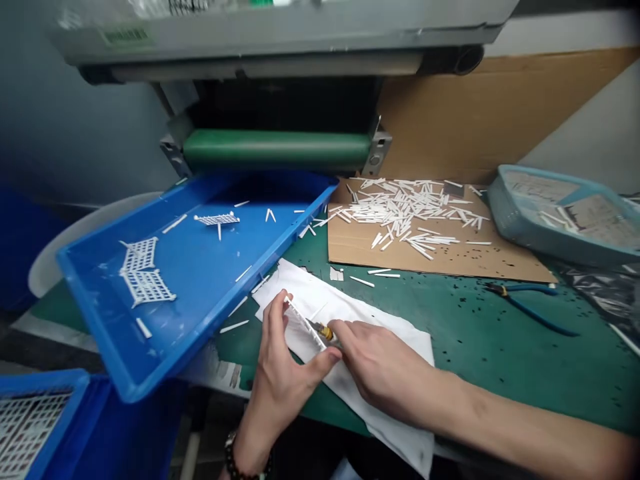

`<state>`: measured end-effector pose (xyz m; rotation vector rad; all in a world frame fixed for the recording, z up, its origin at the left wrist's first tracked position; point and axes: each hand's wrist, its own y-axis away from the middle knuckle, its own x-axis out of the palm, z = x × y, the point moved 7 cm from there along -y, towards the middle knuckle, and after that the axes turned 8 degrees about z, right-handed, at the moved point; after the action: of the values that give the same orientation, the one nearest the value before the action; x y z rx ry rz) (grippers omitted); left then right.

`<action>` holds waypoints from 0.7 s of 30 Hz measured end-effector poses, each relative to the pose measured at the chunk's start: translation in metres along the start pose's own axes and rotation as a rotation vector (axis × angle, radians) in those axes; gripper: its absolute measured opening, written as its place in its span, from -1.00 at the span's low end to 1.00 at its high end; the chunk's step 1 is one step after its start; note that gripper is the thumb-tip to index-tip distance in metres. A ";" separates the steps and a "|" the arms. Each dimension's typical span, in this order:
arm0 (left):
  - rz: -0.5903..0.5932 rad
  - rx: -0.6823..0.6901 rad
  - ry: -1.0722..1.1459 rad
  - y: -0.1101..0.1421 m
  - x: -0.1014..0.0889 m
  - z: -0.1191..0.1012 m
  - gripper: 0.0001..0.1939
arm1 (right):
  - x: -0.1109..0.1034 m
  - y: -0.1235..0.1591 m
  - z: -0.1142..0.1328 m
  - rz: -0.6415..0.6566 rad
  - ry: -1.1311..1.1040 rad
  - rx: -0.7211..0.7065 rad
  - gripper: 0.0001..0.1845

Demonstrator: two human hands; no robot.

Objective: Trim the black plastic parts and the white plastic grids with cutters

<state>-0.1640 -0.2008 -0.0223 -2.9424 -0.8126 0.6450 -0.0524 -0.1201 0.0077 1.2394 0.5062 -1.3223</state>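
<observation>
My left hand (287, 377) grips a white plastic lattice panel (304, 323) by its ends, fingers at the top and thumb at the bottom. The panel is tilted and seen nearly edge-on. My right hand (380, 367) is closed round a small yellow knife (326, 332), its dark blade at the panel's inner side. Whether the blade touches the panel is hard to make out. Beneath both hands a white cloth (400, 340) lies across the green work surface (480, 360). A thin white stick (319, 311) rises beside the panel.
At left a blue tray (200, 267) bears white lattice pieces (147, 277) and loose sticks. Many white sticks (400, 207) heap on cardboard (360, 250). Blue-handled pliers (530, 307) lie at right, near a light-blue basket (515, 213). A green roller (280, 147) spans the back.
</observation>
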 end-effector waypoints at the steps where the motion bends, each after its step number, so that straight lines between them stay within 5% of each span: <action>1: -0.006 0.012 0.000 0.000 0.000 -0.002 -0.05 | -0.001 0.001 0.001 -0.023 0.013 -0.005 -0.77; 6: -0.039 0.046 -0.016 0.002 -0.001 -0.011 -0.11 | -0.003 0.005 0.005 -0.141 0.018 -0.019 -0.85; 10: -0.019 0.047 -0.052 0.003 0.002 -0.011 -0.09 | -0.008 0.005 -0.009 -0.238 -0.196 -0.021 -0.86; 14: 0.066 0.044 0.004 0.003 -0.002 -0.008 -0.12 | -0.011 0.006 -0.042 -0.285 -0.862 -0.124 -0.71; 17: 0.071 0.033 -0.169 0.008 -0.016 -0.013 -0.18 | -0.004 0.001 -0.064 -0.244 -1.475 -0.223 -0.59; 21: -0.117 0.047 -0.507 0.012 -0.037 -0.029 -0.41 | 0.001 -0.005 -0.070 -0.179 -1.701 -0.251 -0.54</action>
<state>-0.1753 -0.2273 0.0166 -2.6872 -0.9674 1.4061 -0.0319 -0.0578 -0.0186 -0.3811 -0.4605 -1.8615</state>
